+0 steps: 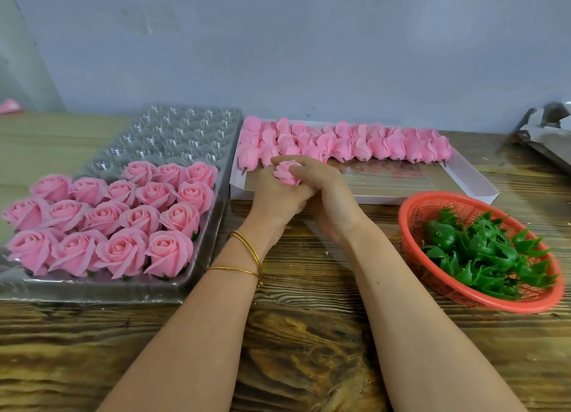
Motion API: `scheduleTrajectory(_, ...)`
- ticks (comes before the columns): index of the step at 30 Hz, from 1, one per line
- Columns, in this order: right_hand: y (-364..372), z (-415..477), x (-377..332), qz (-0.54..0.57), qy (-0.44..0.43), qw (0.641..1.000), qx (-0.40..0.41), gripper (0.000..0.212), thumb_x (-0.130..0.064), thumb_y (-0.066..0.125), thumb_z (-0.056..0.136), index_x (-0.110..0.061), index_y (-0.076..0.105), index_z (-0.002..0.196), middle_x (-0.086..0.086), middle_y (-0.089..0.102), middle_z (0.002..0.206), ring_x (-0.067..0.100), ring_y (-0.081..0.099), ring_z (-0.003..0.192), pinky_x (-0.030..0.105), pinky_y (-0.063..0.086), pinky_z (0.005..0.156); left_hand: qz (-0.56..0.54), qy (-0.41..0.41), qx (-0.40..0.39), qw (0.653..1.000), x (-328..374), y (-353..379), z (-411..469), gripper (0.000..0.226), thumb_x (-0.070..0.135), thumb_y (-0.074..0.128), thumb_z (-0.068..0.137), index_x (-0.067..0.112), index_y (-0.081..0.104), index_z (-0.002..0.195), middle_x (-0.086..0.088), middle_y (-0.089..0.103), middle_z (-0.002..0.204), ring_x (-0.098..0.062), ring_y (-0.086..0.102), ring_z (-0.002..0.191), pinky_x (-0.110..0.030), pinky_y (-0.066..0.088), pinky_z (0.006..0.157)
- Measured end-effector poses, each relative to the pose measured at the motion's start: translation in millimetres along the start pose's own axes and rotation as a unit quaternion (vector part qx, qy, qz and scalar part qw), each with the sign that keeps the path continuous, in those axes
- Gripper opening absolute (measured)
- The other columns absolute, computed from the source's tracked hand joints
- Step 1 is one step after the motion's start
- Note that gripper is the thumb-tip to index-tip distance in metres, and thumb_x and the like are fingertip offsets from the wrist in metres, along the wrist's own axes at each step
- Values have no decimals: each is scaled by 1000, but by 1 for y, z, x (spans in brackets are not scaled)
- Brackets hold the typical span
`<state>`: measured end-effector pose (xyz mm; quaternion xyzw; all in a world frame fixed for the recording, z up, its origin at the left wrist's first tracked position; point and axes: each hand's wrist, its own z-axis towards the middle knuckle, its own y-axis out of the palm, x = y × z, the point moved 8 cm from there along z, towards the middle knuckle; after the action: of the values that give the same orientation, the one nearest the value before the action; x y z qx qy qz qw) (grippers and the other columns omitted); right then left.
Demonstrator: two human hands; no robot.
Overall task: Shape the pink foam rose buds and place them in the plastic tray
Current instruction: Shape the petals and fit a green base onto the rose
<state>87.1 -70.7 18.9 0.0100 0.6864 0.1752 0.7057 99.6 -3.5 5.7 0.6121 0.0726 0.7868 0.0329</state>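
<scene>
At centre frame, one pink foam rose bud (287,172) is held between both hands above the near edge of a white box (386,199). The left hand (272,195) is curled round the bud's lower part from the left; the right hand (324,192) is closed over it from the right, with fingertips laid on the petals. Two thin gold bangles (247,254) are worn on the left wrist.

Left of frame: a clear plastic tray (173,127) is set on the wooden table (309,334). Its nearer cavities are filled with opened pink roses (108,223) in rows; the farther cavities are seen bare.

Upper centre to right: closed pink buds (355,143) are laid on their sides in rows along the far part of the white box, short dark stubs pointing toward the viewer.

Right of frame: a red mesh basket (500,307) is placed just beside the box, holding green plastic calyxes (482,254).

Upper right corner: a grey object (547,127) is partly cut off and cannot be identified.
</scene>
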Motion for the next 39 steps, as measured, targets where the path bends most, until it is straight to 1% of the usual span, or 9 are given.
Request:
scheduleTrajectory(6, 4, -2, 1, 0, 9, 1000, -17, 40, -26, 52, 74, -14, 68, 109, 6, 70, 96, 10, 66, 83, 19, 48, 56, -32, -24, 4, 999, -8, -1, 4, 8, 25, 67, 48, 23, 62, 54, 9, 46, 42, -6, 45, 40, -13, 33, 40)
scheduleTrajectory(10, 4, -2, 0, 0, 10, 1000, -24, 39, -24, 52, 73, -16, 68, 107, 3, 70, 92, 5, 66, 76, 18, 48, 55, -35, -33, 5, 999, -11, -2, 5, 7, 20, 66, 50, 24, 62, 53, 8, 44, 41, -7, 43, 39, -14, 32, 40)
scheduleTrajectory(18, 1, 0, 2, -4, 8, 1000, -23, 47, -16, 53, 69, -12, 67, 114, 5, 69, 92, 7, 66, 76, 19, 48, 56, -25, -39, -1, 999, -10, 0, 5, 23, 8, 58, 57, 26, 57, 43, 12, 40, 39, -5, 41, 38, -14, 30, 39)
scheduleTrajectory(23, -4, 0, 1, 13, 4, 1000, -20, 39, 2, 49, 86, -4, 64, 121, 6, 71, 91, 7, 68, 72, 18, 49, 55, -22, -37, 5, 999, -11, -3, 5, 19, 10, 64, 57, 28, 63, 50, 8, 50, 44, -9, 51, 46, -17, 37, 41)
scheduleTrajectory(27, -8, 1, -1, 31, 5, 999, -15, 38, 2, 45, 87, 0, 64, 120, 10, 70, 99, 13, 67, 79, 24, 51, 59, -26, -26, 8, 999, -5, -3, 4, 24, 7, 66, 60, 28, 63, 50, 11, 52, 47, -5, 51, 45, -18, 39, 43)
scheduleTrajectory(30, -11, 1, -2, 58, 1, 998, -1, 32, -2, 43, 88, -2, 66, 111, 12, 68, 99, 17, 64, 82, 25, 51, 61, -45, -11, 9, 999, 2, -7, 4, 22, 7, 70, 63, 27, 67, 55, 9, 59, 51, -6, 56, 49, -19, 43, 46)
scheduleTrajectory(33, -14, 3, 0, 83, 5, 996, 14, 35, -3, 36, 91, 2, 65, 111, 21, 60, 106, 28, 55, 88, 24, 52, 60, -42, 9, 10, 999, 9, -10, 4, 28, 5, 69, 69, 29, 68, 54, 13, 58, 49, -1, 54, 48, -18, 44, 46)
scheduleTrajectory(37, -18, 5, 4, 103, 7, 994, 32, 34, -4, 35, 91, -1, 65, 107, 19, 63, 111, 26, 58, 104, 29, 53, 80, -16, 18, 46, 999, 11, -17, 4, 25, 7, 71, 69, 26, 66, 55, 7, 62, 58, -14, 61, 65, -28, 52, 59)
scheduleTrajectory(39, -21, 7, 4, 111, 8, 993, 45, 33, -3, 35, 90, -3, 65, 104, 14, 67, 103, 24, 60, 100, 29, 52, 81, -14, 19, 50, 998, 12, -17, 4, 19, 7, 71, 67, 22, 63, 58, 4, 62, 60, -15, 62, 67, -31, 54, 62)
